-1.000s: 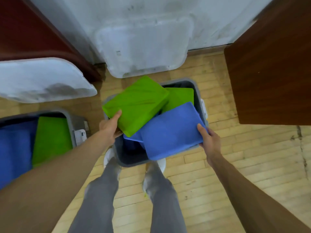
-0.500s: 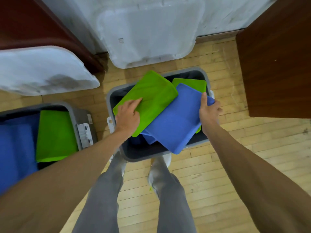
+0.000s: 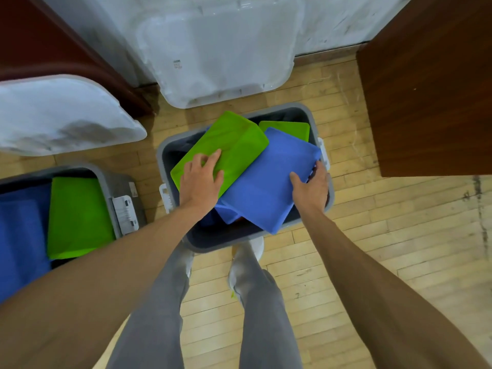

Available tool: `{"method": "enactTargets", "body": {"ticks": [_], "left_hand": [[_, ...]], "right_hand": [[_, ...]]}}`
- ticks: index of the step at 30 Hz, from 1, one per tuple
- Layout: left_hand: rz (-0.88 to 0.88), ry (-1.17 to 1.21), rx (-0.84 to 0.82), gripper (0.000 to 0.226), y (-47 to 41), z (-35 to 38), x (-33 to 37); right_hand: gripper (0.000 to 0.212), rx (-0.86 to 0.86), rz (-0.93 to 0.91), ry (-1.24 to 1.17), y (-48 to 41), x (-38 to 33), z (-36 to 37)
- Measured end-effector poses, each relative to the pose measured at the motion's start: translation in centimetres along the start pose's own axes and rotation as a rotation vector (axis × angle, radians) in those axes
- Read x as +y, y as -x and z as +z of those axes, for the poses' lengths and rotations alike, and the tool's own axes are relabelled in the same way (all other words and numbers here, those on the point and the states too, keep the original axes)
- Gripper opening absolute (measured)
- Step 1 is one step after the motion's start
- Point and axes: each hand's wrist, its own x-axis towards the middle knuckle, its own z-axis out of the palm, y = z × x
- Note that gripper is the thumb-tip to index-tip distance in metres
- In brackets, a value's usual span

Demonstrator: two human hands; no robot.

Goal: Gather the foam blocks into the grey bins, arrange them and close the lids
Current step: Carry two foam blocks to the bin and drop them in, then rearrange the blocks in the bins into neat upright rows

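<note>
Left fingers (image 3: 214, 157) slid flat onto green block (image 3: 237, 143), right fingers (image 3: 321, 167) clamp blue block (image 3: 266, 182), floorboards (image 3: 378, 235)

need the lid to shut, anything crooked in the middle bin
Yes: the green block and blue block lie tilted and crossed in the middle bin, poking above its rim; the blue one's corner overhangs the near edge. The left hand rests on green, the right hand grips blue.

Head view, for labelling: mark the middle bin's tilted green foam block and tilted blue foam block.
tilted green foam block (image 3: 239, 139): head view, top face.
tilted blue foam block (image 3: 266, 182): head view, top face.
</note>
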Motion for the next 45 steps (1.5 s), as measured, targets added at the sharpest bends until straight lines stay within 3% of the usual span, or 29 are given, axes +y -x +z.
{"method": "enactTargets", "body": {"ticks": [4, 7, 15, 22, 30, 35, 45], "left_hand": [[-0.085, 0.117, -0.189, 0.054, 0.5, -1.1, 0.2], [-0.107, 0.201, -0.262, 0.055, 1.0, -2.7, 0.2], [-0.126, 0.298, -0.414, 0.048, 3.6, -10.2, -0.1], [-0.056, 0.242, -0.463, 0.025, 10.0, -22.7, -1.6], [-0.007, 0.216, -0.423, 0.021, 21.4, -31.7, -7.2], [-0.009, 0.166, -0.426, 0.018, 32.2, -32.8, -12.7], [-0.162, 0.166, -0.218, 0.008, 49.8, -34.2, -21.3]], "right_hand": [[0.079, -0.094, 0.103, 0.0, 1.3, -0.5, -0.8], [0.067, -0.067, 0.157, 0.06, 3.0, -0.9, -1.8], [0.034, -0.2, 0.023, 0.249, 10.3, -4.3, -3.8], [0.023, -0.393, -0.198, 0.455, 22.4, -12.0, -4.4], [0.026, -0.506, -0.431, 0.531, 35.2, -15.8, -4.6], [0.023, -0.539, -0.546, 0.554, 42.2, -11.8, -4.1], [0.024, -0.611, -0.732, 0.474, 54.3, -4.2, -1.7]]}}
